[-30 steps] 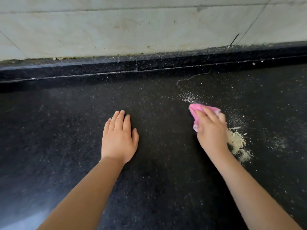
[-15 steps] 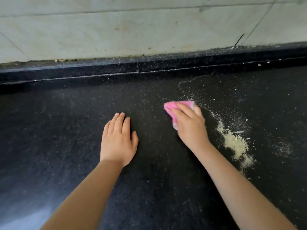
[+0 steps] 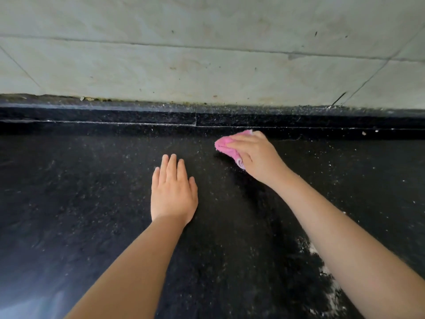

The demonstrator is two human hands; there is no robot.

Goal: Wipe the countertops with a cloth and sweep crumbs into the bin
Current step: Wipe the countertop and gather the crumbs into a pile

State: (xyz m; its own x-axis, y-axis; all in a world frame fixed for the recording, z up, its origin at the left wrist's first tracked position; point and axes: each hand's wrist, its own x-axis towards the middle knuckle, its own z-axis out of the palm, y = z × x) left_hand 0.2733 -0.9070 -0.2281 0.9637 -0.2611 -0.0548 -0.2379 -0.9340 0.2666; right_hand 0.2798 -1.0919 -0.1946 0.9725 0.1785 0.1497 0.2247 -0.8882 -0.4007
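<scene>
— Cloth (image 3: 226, 147) first: what have you got on it?

— Pink, soft and nubbly, bunched into a small wad. My right hand (image 3: 257, 155) lies over it with the fingers curled across the top, gripping it and pressing it down on the countertop (image 3: 92, 203). Only its left edge and a pale folded corner under the palm show.

— Where exactly does it sit?

— At the back of the counter, just in front of the raised black ledge (image 3: 115, 124), right of centre.

— And your other hand?

— My left hand (image 3: 173, 192) rests flat, fingers straight and close together, holding nothing, nearer to me and just left of the cloth, not touching it.

— The surface?

— Dark speckled stone, slightly glossy, dusted with fine pale specks. A denser pale smear of crumbs (image 3: 326, 277) lies beside my right forearm, lower right.

— Behind it?

— The ledge carries a thin light seam line and grit. Above it, a wall (image 3: 207, 54) of large pale tiles, stained and spotted, with thin dark joints.
</scene>
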